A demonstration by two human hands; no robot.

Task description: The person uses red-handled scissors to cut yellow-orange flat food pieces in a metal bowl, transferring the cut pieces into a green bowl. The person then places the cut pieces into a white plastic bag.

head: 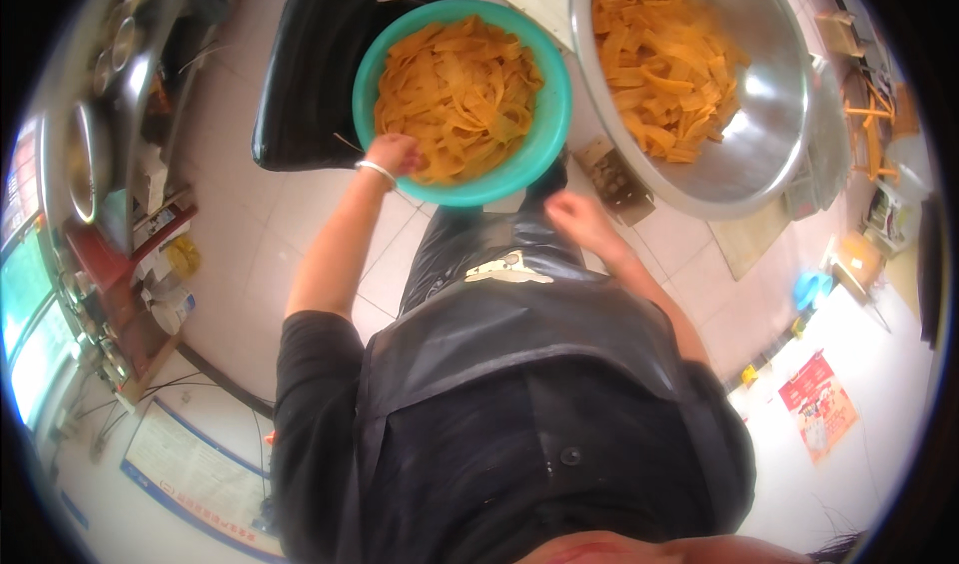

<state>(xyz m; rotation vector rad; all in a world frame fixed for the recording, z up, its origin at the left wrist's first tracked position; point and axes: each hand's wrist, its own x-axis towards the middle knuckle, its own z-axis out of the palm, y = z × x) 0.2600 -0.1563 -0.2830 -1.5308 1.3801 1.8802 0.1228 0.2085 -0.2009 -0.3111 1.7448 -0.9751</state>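
A green plastic basin (pixel 364 88) in front of me is full of flat orange-brown food strips (pixel 461 99), perhaps wide noodles or tofu skin. My left hand (pixel 397 153), with a pale bangle at its wrist, is at the basin's near left rim, fingers over the strips. Blur hides whether it grips any. Just off the near right side of the basin is my right hand (pixel 575 218), fingers curled in and nothing seen in them. To the right, a large stainless steel bowl (pixel 757 126) contains more of the same kind of strips (pixel 667 69), heaped towards its left side.
Behind and left of the basin is a glossy black surface (pixel 315 92). An open cardboard box (pixel 618 182) stands low between basin and bowl. Shelving with metal vessels (pixel 90 159) runs along the left. A blue plastic object (pixel 811 289) is at the right, near a wall poster (pixel 817 407).
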